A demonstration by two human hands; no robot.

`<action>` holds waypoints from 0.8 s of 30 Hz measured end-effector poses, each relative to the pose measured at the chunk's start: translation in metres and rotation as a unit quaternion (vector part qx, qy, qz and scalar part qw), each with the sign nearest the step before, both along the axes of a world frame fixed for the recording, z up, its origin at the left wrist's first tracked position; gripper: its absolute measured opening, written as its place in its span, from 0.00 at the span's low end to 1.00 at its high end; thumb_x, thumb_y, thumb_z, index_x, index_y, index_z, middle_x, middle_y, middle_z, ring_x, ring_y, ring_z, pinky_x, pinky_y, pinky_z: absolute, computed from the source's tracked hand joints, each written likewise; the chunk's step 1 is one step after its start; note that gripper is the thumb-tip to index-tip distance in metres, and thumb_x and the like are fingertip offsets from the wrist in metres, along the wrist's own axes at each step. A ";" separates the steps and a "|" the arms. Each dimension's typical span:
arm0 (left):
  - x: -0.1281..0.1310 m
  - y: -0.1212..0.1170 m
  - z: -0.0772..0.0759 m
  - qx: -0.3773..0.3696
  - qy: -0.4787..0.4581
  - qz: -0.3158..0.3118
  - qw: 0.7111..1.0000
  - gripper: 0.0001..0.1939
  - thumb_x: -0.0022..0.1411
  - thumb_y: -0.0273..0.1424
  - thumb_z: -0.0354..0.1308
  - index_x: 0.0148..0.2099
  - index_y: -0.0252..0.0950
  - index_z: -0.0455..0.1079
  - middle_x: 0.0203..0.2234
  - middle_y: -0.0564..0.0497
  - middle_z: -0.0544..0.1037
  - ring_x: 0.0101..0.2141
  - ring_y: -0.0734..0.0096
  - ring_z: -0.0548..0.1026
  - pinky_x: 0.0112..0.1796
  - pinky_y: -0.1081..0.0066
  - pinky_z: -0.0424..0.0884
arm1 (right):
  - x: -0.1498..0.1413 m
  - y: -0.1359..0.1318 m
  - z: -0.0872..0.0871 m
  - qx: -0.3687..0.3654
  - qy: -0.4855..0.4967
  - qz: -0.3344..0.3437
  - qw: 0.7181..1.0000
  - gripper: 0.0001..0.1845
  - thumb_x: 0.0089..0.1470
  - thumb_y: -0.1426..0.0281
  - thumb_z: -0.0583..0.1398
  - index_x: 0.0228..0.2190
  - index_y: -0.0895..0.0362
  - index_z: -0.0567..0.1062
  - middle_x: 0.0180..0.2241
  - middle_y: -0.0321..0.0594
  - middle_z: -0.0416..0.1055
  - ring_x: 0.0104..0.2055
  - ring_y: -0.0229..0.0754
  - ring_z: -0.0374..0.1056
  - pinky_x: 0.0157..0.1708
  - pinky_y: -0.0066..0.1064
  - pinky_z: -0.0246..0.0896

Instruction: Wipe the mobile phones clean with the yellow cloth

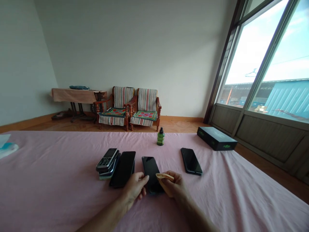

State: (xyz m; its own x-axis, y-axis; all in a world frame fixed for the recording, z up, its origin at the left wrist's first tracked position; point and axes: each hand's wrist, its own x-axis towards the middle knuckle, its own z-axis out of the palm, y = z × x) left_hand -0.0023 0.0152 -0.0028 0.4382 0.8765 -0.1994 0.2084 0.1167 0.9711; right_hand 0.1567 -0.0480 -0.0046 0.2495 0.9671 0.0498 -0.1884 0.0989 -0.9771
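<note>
A black smartphone (152, 169) lies in front of me, tilted slightly on the pink sheet. My left hand (135, 187) is at its left edge, thumb against the side and fingers curled. My right hand (177, 187) pinches a folded tan cloth (165, 176) over the phone's lower right side, where hand and cloth hide part of it. Just left of my left hand are large black phones (123, 169), seemingly stacked. Beside them, a silver-and-black keypad phone (107, 159) tops a pile of several phones. Off to the right lies another black smartphone (191, 161).
A small green bottle with a black cap (160, 137) stands beyond the phones. On the right rests a flat black box (216, 138). The pink sheet (60, 180) has wrinkles. Two wooden armchairs (145, 108) and a cloth-covered table (73, 95) are by the wall.
</note>
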 end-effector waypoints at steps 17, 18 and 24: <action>0.015 -0.006 0.000 0.013 -0.028 -0.006 0.999 0.22 0.51 0.50 0.59 0.29 0.37 0.60 0.13 0.61 0.64 0.12 0.80 0.63 0.13 0.82 0.51 | 0.131 -0.011 0.017 -0.055 -0.163 -0.286 0.943 0.21 0.41 0.54 0.63 0.31 0.58 0.79 0.22 0.39 0.74 0.24 0.42 0.68 0.20 0.27 0.55; 0.015 -0.007 0.000 0.012 -0.031 -0.010 0.999 0.22 0.51 0.50 0.59 0.29 0.37 0.60 0.13 0.62 0.64 0.12 0.80 0.63 0.13 0.82 0.51 | 0.140 -0.007 0.014 -0.066 -0.177 -0.296 0.936 0.19 0.42 0.55 0.63 0.30 0.58 0.79 0.22 0.38 0.74 0.25 0.43 0.68 0.20 0.27 0.55; 0.010 -0.008 -0.001 -0.013 -0.033 -0.052 0.998 0.22 0.52 0.50 0.59 0.29 0.37 0.60 0.13 0.62 0.63 0.13 0.81 0.62 0.12 0.82 0.51 | 0.177 0.021 -0.007 -0.169 -0.241 -0.284 0.912 0.10 0.52 0.65 0.61 0.32 0.60 0.76 0.26 0.37 0.73 0.27 0.40 0.68 0.24 0.28 0.61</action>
State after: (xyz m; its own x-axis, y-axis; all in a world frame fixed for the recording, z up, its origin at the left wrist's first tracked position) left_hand 0.0080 0.0074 -0.0033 0.5400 0.8202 -0.1888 0.1555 0.1232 0.9801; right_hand 0.3338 -0.0270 -0.0111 0.7438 0.6684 0.0085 0.2583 -0.2757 -0.9259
